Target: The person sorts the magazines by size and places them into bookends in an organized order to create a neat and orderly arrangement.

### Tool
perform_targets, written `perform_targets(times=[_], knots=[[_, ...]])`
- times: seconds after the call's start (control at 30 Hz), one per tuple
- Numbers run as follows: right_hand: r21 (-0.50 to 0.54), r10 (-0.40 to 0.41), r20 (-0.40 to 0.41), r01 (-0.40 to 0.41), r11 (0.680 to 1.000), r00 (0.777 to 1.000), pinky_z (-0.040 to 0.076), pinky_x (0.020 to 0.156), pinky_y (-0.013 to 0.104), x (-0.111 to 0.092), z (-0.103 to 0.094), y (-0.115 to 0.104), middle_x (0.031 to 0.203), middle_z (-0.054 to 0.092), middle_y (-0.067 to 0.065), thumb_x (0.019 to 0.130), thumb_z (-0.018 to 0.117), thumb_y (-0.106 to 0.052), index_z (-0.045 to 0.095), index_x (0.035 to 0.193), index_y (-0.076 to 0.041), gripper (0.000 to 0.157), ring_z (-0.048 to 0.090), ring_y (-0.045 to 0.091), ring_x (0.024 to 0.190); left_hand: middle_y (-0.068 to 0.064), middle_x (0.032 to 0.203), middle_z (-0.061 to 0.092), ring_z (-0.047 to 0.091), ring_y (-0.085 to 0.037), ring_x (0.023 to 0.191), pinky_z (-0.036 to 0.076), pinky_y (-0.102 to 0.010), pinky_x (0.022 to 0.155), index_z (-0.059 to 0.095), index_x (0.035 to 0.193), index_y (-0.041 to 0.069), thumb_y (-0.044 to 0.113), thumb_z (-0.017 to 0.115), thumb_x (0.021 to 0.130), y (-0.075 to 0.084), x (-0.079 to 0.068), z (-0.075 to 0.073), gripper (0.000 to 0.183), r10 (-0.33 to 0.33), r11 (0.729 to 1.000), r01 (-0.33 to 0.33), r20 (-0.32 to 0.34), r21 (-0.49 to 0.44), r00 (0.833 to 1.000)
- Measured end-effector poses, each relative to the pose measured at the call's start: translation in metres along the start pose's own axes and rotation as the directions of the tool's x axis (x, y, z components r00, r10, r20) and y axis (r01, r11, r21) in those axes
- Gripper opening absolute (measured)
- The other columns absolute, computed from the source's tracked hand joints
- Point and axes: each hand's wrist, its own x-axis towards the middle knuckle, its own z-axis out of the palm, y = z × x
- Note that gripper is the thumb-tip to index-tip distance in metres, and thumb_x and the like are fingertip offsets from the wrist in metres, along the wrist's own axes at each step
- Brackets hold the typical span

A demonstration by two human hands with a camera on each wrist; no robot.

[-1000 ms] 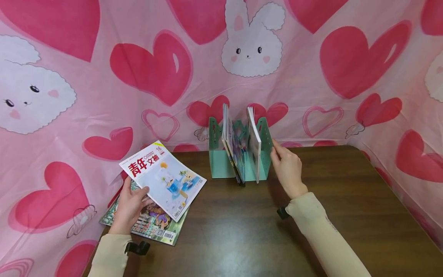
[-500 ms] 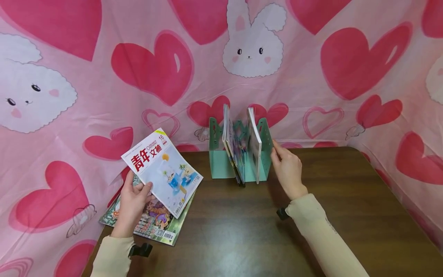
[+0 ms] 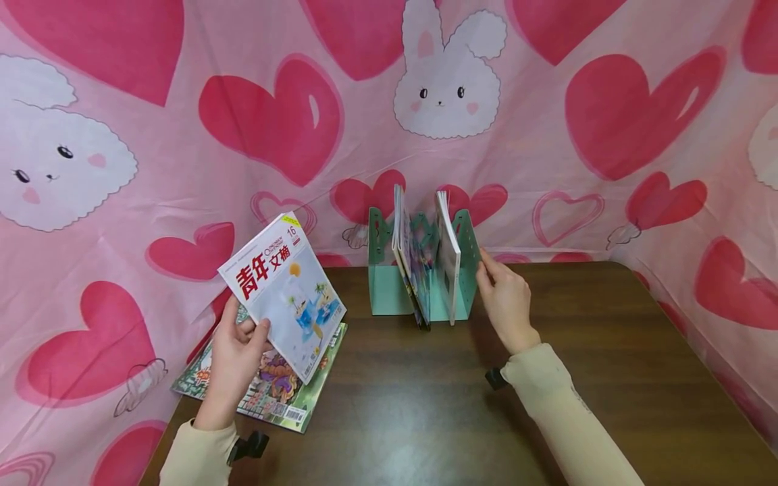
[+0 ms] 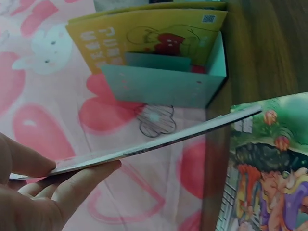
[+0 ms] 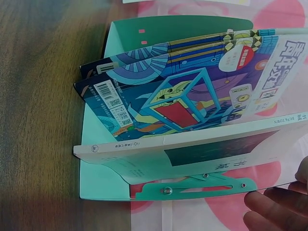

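My left hand point(image 3: 234, 361) grips a white-covered magazine point(image 3: 294, 290) with red lettering by its left edge, thumb on the front and fingers behind. Seen edge-on in the left wrist view, this magazine point(image 4: 159, 139) is raised and tilted. Under it, a colourful green magazine point(image 3: 282, 398) lies on the table. At the back stands a mint-green book rack point(image 3: 389, 290). My right hand point(image 3: 507, 304) pinches the far edge of its right side panel. Inside, dark blue magazines point(image 5: 178, 96) lean in the middle, and a white-spined magazine point(image 5: 202, 137) stands nearer that panel.
A dark brown wooden table point(image 3: 413, 418) carries everything. Right behind it hangs a pink cloth point(image 3: 358, 121) with hearts and rabbits, which also lines both sides. Each wrist wears a black strap mount point(image 3: 249, 445).
My left hand has raised the white magazine and moved it slightly right, tipping it more upright and showing more of the green one below. My right hand stays at the rack's panel.
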Motion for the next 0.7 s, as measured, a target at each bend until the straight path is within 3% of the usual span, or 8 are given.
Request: perform_targets(times=[0.13,0.3,0.5,0.6,0.7], knots=[[-0.005,0.004,-0.002,-0.004,1.0,1.0,0.05,0.052,0.052,0.0,0.0,0.0,0.089,0.075,0.022,0.1,0.067,-0.009,0.07,0.133,-0.004,0.034,0.062,0.035,0.058,-0.034,0.13,0.064,0.073,-0.007,0.092,0.062,-0.028,0.064,0.032,0.163,0.017,-0.007,0.056,0.101,0.008,-0.004,0.002,0.071,0.02,1.0,-0.02,-0.003,0.004,1.0],[0.004,0.008,0.009,-0.008,1.0,1.0,0.042,0.047,0.042,0.0,0.0,0.0,0.083,0.073,0.021,0.1,0.067,-0.009,0.069,0.134,-0.003,0.035,0.051,0.028,0.05,-0.033,0.128,0.066,0.074,-0.008,0.092,0.062,-0.026,0.066,0.034,0.163,0.015,-0.008,0.057,0.1,0.019,-0.011,0.005,0.071,0.032,0.999,-0.032,-0.001,0.023,0.999],[0.002,0.011,0.014,-0.011,1.0,1.0,0.04,0.046,0.039,0.0,0.0,-0.001,0.082,0.073,0.02,0.1,0.067,-0.009,0.069,0.135,-0.004,0.035,0.048,0.025,0.049,-0.027,0.128,0.068,0.075,-0.016,0.096,0.063,-0.033,0.071,0.036,0.162,0.018,-0.004,0.059,0.1,0.036,-0.021,0.009,0.069,0.04,0.992,-0.041,0.01,0.116,0.999],[0.001,0.017,0.012,-0.017,1.0,1.0,0.039,0.045,0.039,0.0,0.0,-0.001,0.08,0.072,0.019,0.1,0.067,-0.01,0.069,0.135,-0.004,0.035,0.047,0.025,0.049,-0.028,0.127,0.069,0.075,-0.016,0.096,0.063,-0.034,0.068,0.04,0.159,0.016,-0.006,0.059,0.1,0.043,-0.026,0.011,0.065,0.05,0.994,-0.052,0.021,0.096,0.999],[0.0,0.017,0.011,-0.017,1.0,1.0,0.037,0.045,0.039,0.001,0.0,-0.001,0.079,0.071,0.019,0.1,0.066,-0.01,0.069,0.135,-0.005,0.035,0.046,0.024,0.049,-0.03,0.125,0.069,0.074,-0.009,0.093,0.062,-0.027,0.065,0.043,0.156,0.013,-0.008,0.059,0.099,0.05,-0.03,0.015,0.063,0.069,0.996,-0.07,0.025,0.056,0.997]])
